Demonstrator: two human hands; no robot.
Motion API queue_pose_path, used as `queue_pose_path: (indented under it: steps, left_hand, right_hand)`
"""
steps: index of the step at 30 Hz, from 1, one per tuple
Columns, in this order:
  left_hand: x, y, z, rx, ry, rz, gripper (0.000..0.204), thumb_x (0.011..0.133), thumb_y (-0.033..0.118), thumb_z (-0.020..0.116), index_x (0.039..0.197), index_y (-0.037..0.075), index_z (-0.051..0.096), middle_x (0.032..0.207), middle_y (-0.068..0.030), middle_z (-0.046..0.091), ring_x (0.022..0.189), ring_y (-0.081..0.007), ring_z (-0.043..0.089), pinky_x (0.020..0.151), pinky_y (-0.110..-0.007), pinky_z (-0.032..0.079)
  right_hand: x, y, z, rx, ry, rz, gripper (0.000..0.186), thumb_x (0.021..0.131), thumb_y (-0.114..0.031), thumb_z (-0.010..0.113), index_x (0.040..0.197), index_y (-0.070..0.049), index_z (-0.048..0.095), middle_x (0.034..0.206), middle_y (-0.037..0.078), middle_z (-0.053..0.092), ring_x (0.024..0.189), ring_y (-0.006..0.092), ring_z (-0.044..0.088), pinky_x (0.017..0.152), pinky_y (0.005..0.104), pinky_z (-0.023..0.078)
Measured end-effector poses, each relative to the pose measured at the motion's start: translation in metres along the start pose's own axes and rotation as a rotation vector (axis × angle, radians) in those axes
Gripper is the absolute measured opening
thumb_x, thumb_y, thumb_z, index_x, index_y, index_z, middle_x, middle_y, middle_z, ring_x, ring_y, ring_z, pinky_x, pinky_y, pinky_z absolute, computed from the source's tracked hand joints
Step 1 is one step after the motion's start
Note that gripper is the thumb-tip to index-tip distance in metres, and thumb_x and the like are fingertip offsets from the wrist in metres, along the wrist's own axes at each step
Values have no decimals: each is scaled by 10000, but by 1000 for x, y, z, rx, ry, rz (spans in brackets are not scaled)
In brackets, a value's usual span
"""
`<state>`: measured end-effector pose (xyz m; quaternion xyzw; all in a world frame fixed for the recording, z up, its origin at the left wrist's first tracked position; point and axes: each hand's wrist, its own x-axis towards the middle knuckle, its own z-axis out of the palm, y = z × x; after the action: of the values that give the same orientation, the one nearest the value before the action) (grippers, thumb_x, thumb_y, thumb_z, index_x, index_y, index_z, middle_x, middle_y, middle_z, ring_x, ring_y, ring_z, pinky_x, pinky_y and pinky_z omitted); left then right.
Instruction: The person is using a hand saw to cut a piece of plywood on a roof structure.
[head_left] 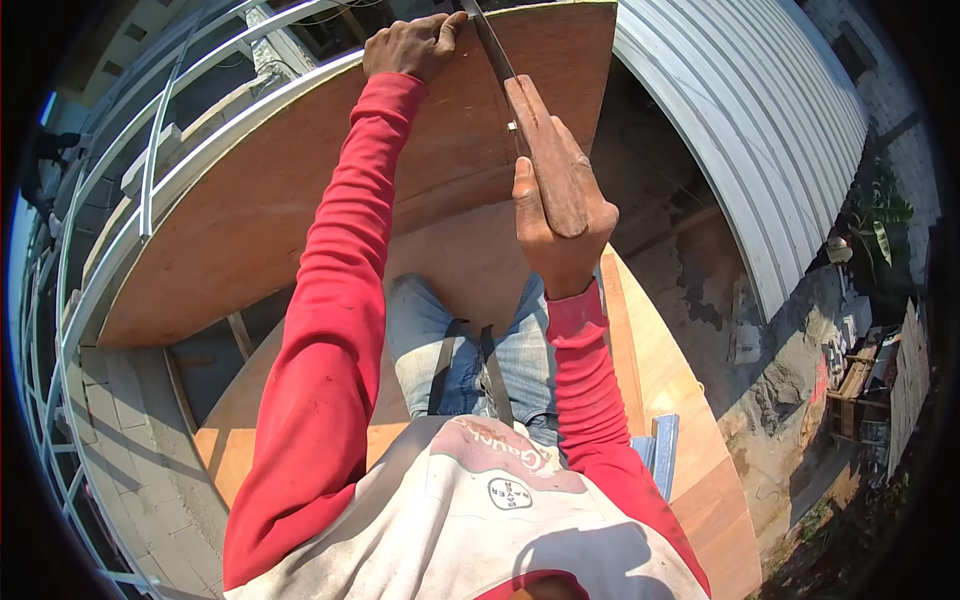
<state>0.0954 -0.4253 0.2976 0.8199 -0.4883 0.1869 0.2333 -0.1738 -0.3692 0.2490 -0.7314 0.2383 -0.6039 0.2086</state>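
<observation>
My right hand [567,235] is closed around the worn wooden handle [553,180] of a handsaw. The saw's thin blade [490,45] points away from me and meets the far edge of a reddish-brown plywood sheet [250,220]. Just left of the blade, my left hand [415,47] is curled over that same far edge, with the thumb close against the blade. Some of its fingers are hidden behind the sheet. A cut line cannot be made out. The sheet reaches from the far left to just past the saw.
Lighter plywood [690,450] lies beneath my jeans-clad legs, with short metal channel pieces [657,455] on it at right. A white metal frame [155,150] and block wall [130,450] stand left. Corrugated roofing [750,120] is at far right, above a drop to rough ground [690,290].
</observation>
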Motion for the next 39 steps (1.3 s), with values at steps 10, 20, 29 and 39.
queue_pose_path:
  steps: [10, 20, 29, 39]
  left_hand:
    - [0, -26, -9, 67, 50, 7, 364, 950, 501, 525, 1016, 279, 805, 954, -130, 749, 852, -379, 717, 780, -487, 567]
    - [12, -35, -14, 175, -8, 60, 359, 963, 447, 485, 1106, 303, 781, 964, -97, 755, 857, -348, 723, 772, -476, 575]
    - [2, -27, -2, 116, -51, -7, 329, 937, 425, 514, 1114, 327, 773, 1035, -73, 762, 912, -331, 723, 853, -440, 570]
    - [4, -5, -17, 136, -19, 18, 393, 989, 498, 447, 1063, 310, 784, 1021, -104, 754, 921, -356, 718, 845, -503, 560]
  right_hand:
    - [-57, -23, -43, -184, -127, -158, 410, 842, -43, 710, 1249, 0, 696, 1263, 164, 701, 921, 258, 770, 626, 292, 591]
    - [-60, -21, -46, -173, -121, -182, 366, 855, -97, 722, 1203, 18, 709, 1232, 191, 707, 755, 233, 759, 585, 300, 575]
    - [1, -17, 7, 37, -65, 35, 387, 871, -71, 728, 1235, 44, 663, 1159, 193, 727, 782, 280, 767, 619, 326, 595]
    - [28, -7, 21, -113, 57, -232, 318, 860, -79, 730, 1168, -4, 713, 1177, 207, 715, 782, 295, 761, 617, 334, 597]
